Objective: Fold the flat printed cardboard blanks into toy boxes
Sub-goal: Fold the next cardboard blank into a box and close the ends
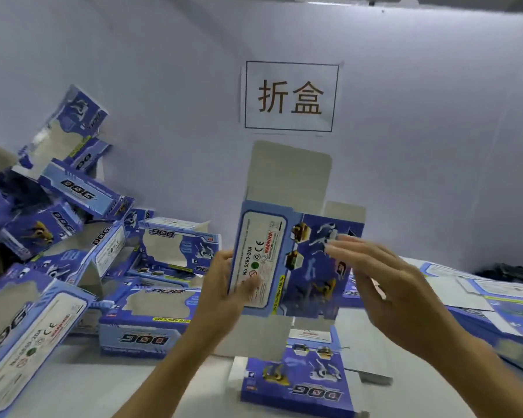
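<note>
Left hand (224,285) grips the lower left edge of a partly opened blue box (287,260), held upright above the table (109,384), grey top flap raised. Right hand (387,285), fingers straight, touches the box's right printed panel. Folded boxes (109,251) lie heaped at left. Flat blanks (495,309) are stacked at right; another blank (299,378) lies below the hands. A paper sign (290,96) hangs on the back wall.

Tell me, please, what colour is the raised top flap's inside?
Plain grey flap, head view.

Blue printed box blank (287,260) upright, part-opened, flaps apparently unfolded
</note>
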